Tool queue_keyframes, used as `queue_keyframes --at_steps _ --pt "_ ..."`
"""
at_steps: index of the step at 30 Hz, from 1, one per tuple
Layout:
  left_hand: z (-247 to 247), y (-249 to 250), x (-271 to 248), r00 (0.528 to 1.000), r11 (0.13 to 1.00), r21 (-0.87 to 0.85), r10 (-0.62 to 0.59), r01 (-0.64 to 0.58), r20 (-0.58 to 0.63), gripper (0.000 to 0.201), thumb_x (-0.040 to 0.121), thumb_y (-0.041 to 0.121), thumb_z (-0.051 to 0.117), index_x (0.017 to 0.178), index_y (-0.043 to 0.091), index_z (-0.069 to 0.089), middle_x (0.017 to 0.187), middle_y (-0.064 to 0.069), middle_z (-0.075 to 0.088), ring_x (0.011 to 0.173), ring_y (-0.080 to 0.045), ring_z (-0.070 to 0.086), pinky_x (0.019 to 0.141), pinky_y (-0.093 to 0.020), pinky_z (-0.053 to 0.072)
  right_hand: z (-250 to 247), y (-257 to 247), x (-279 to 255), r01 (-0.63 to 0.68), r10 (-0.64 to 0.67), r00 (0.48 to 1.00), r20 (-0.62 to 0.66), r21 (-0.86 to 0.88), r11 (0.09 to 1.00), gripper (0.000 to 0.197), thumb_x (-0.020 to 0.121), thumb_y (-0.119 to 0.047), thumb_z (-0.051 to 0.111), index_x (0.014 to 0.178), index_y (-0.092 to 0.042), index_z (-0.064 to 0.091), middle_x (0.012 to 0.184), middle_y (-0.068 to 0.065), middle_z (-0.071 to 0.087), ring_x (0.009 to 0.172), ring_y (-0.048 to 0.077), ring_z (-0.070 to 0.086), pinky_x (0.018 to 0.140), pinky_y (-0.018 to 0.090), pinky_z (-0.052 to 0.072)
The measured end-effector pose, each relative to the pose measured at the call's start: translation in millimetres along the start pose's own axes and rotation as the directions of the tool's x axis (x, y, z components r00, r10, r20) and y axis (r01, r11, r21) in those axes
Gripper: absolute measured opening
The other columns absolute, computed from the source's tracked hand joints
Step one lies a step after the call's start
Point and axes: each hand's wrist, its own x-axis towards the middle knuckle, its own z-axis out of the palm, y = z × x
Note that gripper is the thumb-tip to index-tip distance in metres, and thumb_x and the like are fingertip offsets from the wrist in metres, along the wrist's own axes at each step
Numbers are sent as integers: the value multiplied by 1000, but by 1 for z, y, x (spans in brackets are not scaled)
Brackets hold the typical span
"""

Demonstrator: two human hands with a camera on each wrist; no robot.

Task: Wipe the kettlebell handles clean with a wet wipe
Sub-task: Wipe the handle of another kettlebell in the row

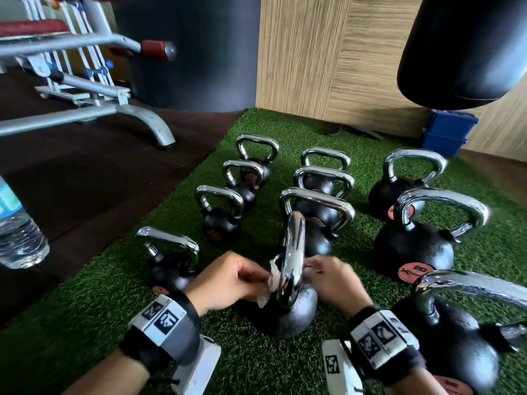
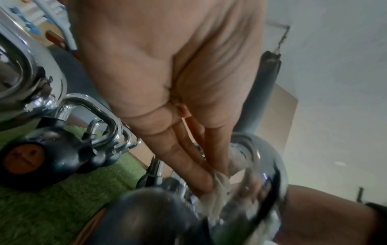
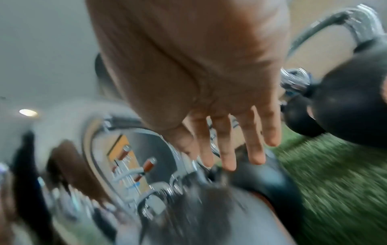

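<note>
From the head view, the kettlebell being cleaned [image 1: 288,309] stands on the green turf [image 1: 85,303] nearest the person, in front of the other kettlebells [image 1: 319,201]. Its chrome handle [image 1: 292,252] is seen edge-on, a tall loop rising straight up, so its long axis runs up and down between the two hands. The left hand [image 1: 228,280] sits just left of the handle and the right hand [image 1: 330,277] just right of it, both about equally near. The wet wipe [image 1: 271,280] shows white on the left flank of the loop, touching the chrome, with the left grip pinched on it. I judge the wiping stroke has to travel along the loop, up over the top and down the far leg, while the right hand steadies the kettlebell. A water bottle [image 1: 17,232] stands well to the left of the kettlebell, off the turf.

The left wrist view shows what the head view hides: the fingers [image 2: 188,165] lie fairly straight and press the crumpled wipe [image 2: 217,190] against the inner curve of the handle [image 2: 261,165], so the wipe is wrapped partly round the bar, not just laid beside it.

The right wrist view is badly smeared. It shows the right hand's fingers [image 3: 240,145] spread and straight, holding nothing, close beside the handle [image 3: 159,140]; whether they touch it I cannot tell.
</note>
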Motion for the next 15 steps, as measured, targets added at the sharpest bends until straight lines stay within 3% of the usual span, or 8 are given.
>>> queue_keyframes --at_steps 2,4,6,8,11,15 --pt "-12 10 5 998 987 -158 -23 15 -51 30 68 33 87 96 22 83 92 2 80 85 -11 74 80 -30 61 -27 -17 -9 20 -17 952 -306 7 1000 26 93 -18 58 111 -29 73 109 -6 75 88 11 66 80 23 50" --pt "-21 21 11 997 936 -351 -36 10 -69 25 66 23 85 91 19 83 89 -4 80 82 -13 75 72 -24 61 -49 -36 -17 199 -163 851 -499 19 980 39 84 -1 60 106 -30 75 100 -9 74 81 2 65 74 19 50" --pt "-27 32 15 998 915 -403 -2 -24 -65 21 67 16 83 87 21 84 85 -5 79 80 -12 75 70 -22 60 -64 -55 -22 413 -377 810 -449 -20 911 56 77 11 62 114 -29 74 106 -12 72 83 -15 54 73 3 45" --pt "-31 43 18 998 905 -422 28 -49 -56 20 67 17 84 87 20 82 82 -5 78 78 -11 74 70 -23 60 -72 -68 -25 554 -539 788 -297 -40 831 64 74 8 69 124 -32 69 117 -14 68 90 -20 51 78 -1 41" --pt "-33 54 19 996 864 -499 30 -66 -80 29 71 13 83 97 9 73 79 -5 75 77 -11 73 68 -22 59 -77 -74 -23 638 -628 757 -179 -4 770 66 71 -6 82 128 -36 66 124 -19 67 103 -17 55 87 5 43" --pt "-31 60 17 991 797 -600 -18 -67 -134 55 67 12 84 118 7 63 94 -17 78 86 -18 76 71 -25 61 -71 -75 -23 661 -631 742 -228 90 745 56 70 -17 89 121 -32 72 118 -17 71 102 -1 65 83 24 56"
